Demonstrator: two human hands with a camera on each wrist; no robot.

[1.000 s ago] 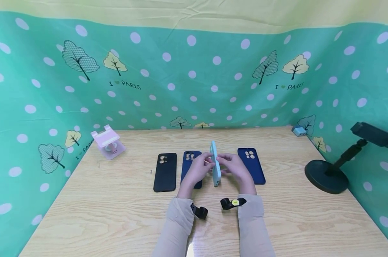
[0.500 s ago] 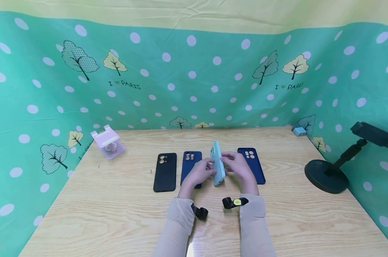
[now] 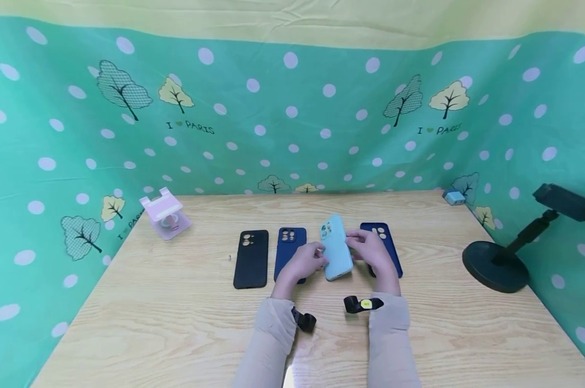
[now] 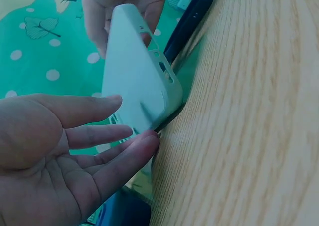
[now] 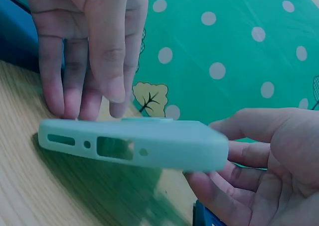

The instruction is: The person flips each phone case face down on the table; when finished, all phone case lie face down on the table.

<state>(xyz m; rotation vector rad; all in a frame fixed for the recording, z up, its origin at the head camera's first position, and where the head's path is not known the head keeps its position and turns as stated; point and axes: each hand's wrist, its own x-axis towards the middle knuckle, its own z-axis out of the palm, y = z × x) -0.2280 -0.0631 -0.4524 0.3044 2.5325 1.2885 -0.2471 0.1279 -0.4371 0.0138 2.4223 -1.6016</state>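
A mint-green phone case stands tilted on the table between my hands, camera cutouts at its far end. In the left wrist view, its lower edge is close to the wood. My right hand pinches the raised right edge of the case, thumb and fingers on opposite sides of it, as the right wrist view shows. My left hand is at the opposite edge, its fingers fairly straight and their tips touching the case. A dark blue phone case lies partly under my left hand; another blue phone case lies behind my right hand.
A black phone case lies further left. At the back left stands a pink phone stand. A black stand is on the right, and a small light-blue block sits in the far right corner. A patterned cloth walls the table.
The mint-green case has turned from nearly on edge to leaning right, so its back now faces up more. My right hand has moved right with its edge; my left hand has shifted slightly.
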